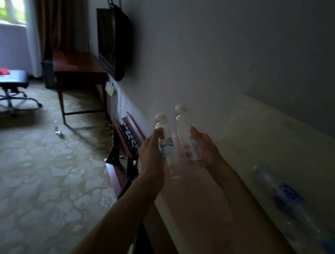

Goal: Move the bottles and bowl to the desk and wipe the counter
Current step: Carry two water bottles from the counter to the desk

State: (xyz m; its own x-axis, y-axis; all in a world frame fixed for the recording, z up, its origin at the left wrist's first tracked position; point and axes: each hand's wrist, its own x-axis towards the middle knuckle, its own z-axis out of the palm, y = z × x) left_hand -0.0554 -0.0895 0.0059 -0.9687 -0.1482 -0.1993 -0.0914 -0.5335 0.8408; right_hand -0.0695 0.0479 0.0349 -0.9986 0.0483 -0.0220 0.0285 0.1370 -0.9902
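Two clear plastic bottles with white caps stand close together at the counter's (237,204) left end. My left hand (151,153) grips the left bottle (165,142), which has a teal label. My right hand (202,147) holds the right bottle (184,134), which has a pinkish label. A third clear bottle (294,204) with a blue label lies on its side further right on the counter. The wooden desk (79,66) stands further off along the wall, under a wall-mounted TV. No bowl is in view. The picture is blurred.
A TV (112,41) hangs on the wall above the desk. A low wooden rack (126,142) with cables sits between counter and desk. An office chair (6,83) with a red item stands at left near the window. Patterned carpet covers the floor.
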